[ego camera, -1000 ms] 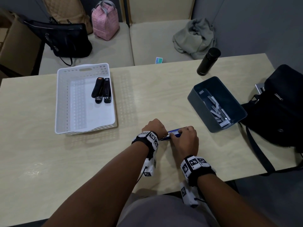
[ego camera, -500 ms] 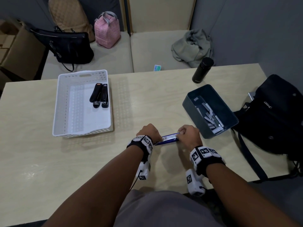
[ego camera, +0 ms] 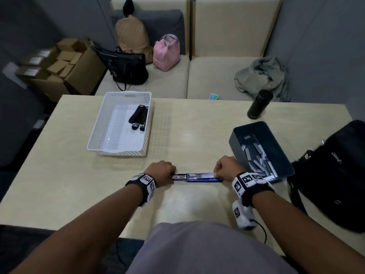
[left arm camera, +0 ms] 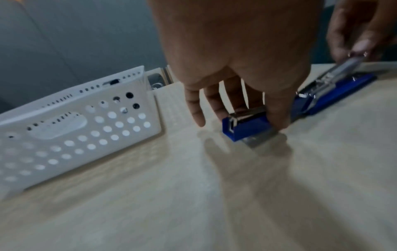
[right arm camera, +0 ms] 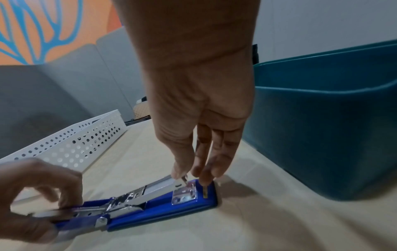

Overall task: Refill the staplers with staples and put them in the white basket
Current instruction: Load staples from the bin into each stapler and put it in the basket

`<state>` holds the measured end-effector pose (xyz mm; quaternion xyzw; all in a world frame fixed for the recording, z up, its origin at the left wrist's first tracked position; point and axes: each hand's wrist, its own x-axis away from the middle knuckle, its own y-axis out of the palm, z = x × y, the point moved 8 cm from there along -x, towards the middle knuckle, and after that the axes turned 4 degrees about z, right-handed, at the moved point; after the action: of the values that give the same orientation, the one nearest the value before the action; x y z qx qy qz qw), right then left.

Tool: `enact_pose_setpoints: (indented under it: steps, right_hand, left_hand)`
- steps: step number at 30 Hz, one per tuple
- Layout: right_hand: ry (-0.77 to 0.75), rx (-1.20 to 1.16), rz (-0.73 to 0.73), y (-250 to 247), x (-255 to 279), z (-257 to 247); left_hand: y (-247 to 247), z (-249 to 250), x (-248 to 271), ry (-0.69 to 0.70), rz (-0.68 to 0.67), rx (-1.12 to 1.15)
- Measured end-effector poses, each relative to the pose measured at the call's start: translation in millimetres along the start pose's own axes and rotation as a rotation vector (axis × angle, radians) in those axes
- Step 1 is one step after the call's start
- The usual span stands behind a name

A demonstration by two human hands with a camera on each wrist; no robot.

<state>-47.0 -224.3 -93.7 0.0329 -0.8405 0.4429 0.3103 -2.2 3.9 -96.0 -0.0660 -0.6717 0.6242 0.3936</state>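
A blue stapler (ego camera: pixel 195 177) lies opened out flat on the table near the front edge, its metal magazine bare. My left hand (ego camera: pixel 164 171) grips the stapler's left end; the left wrist view shows its fingers pinching the blue cover tip (left arm camera: pixel 247 125). My right hand (ego camera: pixel 225 169) holds the right end, thumb and fingertips on the magazine tip above the blue base (right arm camera: pixel 163 203). The white basket (ego camera: pixel 94 143) stands at the back left with two black staplers (ego camera: pixel 138 117) inside. A dark blue bin (ego camera: pixel 235 139) to the right holds several staple strips (ego camera: pixel 258 159).
A black bottle (ego camera: pixel 258 105) stands at the table's far right edge. A black bag (ego camera: pixel 339 171) lies on the table beside the bin. Behind the table a bench carries bags and a grey garment (ego camera: pixel 260 78).
My hands have moved apart and the blue stapler between them has opened out to its full length. The head view has tilted up, showing more of the bench.
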Motion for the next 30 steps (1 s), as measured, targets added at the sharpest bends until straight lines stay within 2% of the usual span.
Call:
enact_pose_setpoints:
  steps: [6, 9, 12, 14, 16, 19, 20, 23, 24, 27, 29, 30]
  right_hand:
    - [-0.023, 0.097, -0.142, 1.6, -7.6, 1.9]
    - [-0.023, 0.036, -0.205, 8.0, -9.9, 6.7]
    - [-0.041, -0.047, -0.259, 12.3, -7.7, 8.3]
    - [-0.047, -0.122, -0.248, 12.0, -8.0, 10.1]
    - [-0.041, -0.219, -0.192, 9.6, -14.2, 14.9]
    - [-0.046, -0.362, -0.138, -1.4, -7.5, 8.3]
    - [-0.066, -0.346, -0.167, -2.9, -0.3, -0.2]
    - [-0.105, -0.342, -0.422, 9.5, 25.2, -37.2]
    - [-0.125, -0.323, -0.465, 9.3, 32.8, -50.6]
    - [-0.227, -0.406, -0.435, 1.1, 34.2, -95.7]
    - [-0.252, -0.5, -0.4, -6.5, 30.3, -128.4]
    - [-0.227, -0.552, -0.398, -6.0, 27.1, -150.0]
  left_hand:
    - [-61.1, 33.8, 3.8, 0.089, 0.185, -0.022]
    - [-71.6, 68.9, -3.0, 0.094, 0.214, 0.068]
    - [-47.5, 91.3, -17.1, -0.033, 0.159, 0.183]
    - [-18.2, 98.6, -22.2, -0.125, 0.086, 0.161]
    - [1.6, 99.9, -23.6, -0.191, 0.07, 0.09]
    - [2.6, 101.8, -26.1, -0.144, 0.093, 0.047]
    - [-1.5, 101.1, -26.9, -0.103, 0.097, 0.036]
    - [-26.4, 89.9, -26.5, 0.015, 0.13, 0.046]
    - [-36.3, 81.4, -26.2, 0.032, 0.147, 0.075]
    - [-77.0, 42.3, -16.7, 0.049, 0.299, 0.215]
    - [-107.0, 5.3, -2.2, -0.028, 0.47, 0.409]
    - [-117.0, -20.0, 9.0, -0.114, 0.549, 0.564]
